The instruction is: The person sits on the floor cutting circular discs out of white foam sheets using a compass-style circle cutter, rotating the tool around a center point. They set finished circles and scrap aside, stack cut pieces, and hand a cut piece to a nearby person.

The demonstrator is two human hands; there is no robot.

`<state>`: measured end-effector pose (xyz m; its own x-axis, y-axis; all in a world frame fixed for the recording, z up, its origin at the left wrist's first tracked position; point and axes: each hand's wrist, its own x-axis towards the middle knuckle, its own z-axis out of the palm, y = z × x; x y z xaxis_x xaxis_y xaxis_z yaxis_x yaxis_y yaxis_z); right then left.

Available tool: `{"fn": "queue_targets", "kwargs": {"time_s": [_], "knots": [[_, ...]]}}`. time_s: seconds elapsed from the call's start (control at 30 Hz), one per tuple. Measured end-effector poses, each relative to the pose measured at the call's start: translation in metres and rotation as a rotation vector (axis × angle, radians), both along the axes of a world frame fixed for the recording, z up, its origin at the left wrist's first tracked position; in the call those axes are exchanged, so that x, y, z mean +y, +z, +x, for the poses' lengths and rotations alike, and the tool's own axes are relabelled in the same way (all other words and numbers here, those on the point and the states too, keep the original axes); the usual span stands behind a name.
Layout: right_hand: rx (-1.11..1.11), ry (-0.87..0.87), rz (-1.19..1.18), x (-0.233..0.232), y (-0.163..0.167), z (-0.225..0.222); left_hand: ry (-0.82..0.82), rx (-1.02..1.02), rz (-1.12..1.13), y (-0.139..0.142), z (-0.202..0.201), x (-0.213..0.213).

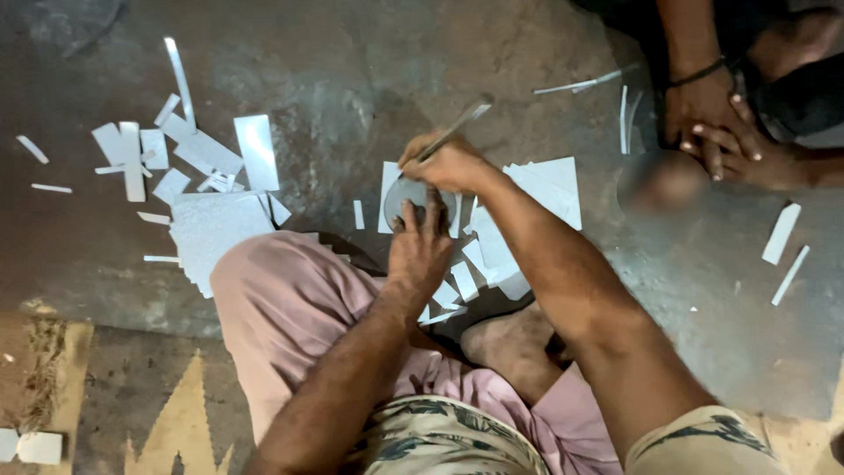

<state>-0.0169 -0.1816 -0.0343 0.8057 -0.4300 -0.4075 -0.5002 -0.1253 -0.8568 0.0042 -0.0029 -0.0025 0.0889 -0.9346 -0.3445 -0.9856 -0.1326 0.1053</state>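
While the left hand [420, 249] presses flat on a round grey disc [406, 200] lying on the floor [352, 79], the right hand [447, 164] is closed around a thin metal tool [457, 128] at the disc's edge; many cut white strips [207, 154] lie scattered about, so cutting seems well underway, this piece unfinished

Greys, pale sheet and pink cloth

My trousers [290, 308] were dusty pink and my shirt [440, 435] was tan with a dark leafy print; the floor [352, 79] was mottled dark grey, the cut sheet pieces [211, 224] silvery white, the mat [176, 422] brown with yellow points.
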Motion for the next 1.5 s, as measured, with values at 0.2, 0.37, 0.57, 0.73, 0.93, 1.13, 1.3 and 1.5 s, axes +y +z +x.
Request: {"fn": "queue_targets", "kwargs": {"time_s": [0.2, 0.37, 0.57, 0.73, 0.93, 1.13, 1.3, 1.5], "knots": [[-0.019, -0.598, -0.289, 0.064, -0.006, -0.079, -0.020, -0.029, -0.021, -0.011, -0.002, 0.004], [-0.160, -0.680, -0.570, 0.160, 0.015, -0.112, -0.022, -0.026, -0.034, -0.012, -0.003, 0.011], [-0.245, -0.681, -0.342, 0.159, 0.014, -0.130, -0.034, -0.057, -0.023, 0.003, -0.006, 0.015], [-0.484, -0.988, 0.241, 0.123, -0.003, -0.109, -0.040, -0.059, 0.025, 0.010, -0.005, 0.018], [-0.353, -0.872, -0.009, 0.114, -0.009, -0.093, -0.034, -0.079, -0.025, 0.007, -0.004, 0.018], [-0.229, -0.852, -0.127, 0.111, 0.001, -0.089, -0.043, -0.094, 0.004, 0.011, -0.003, 0.016], [-0.177, -0.803, -0.223, 0.108, 0.015, -0.083, -0.045, -0.074, 0.004, 0.013, -0.001, 0.015], [-0.067, -0.800, -0.279, 0.102, 0.019, -0.075, -0.055, -0.057, 0.035, 0.008, 0.001, 0.010]]}}
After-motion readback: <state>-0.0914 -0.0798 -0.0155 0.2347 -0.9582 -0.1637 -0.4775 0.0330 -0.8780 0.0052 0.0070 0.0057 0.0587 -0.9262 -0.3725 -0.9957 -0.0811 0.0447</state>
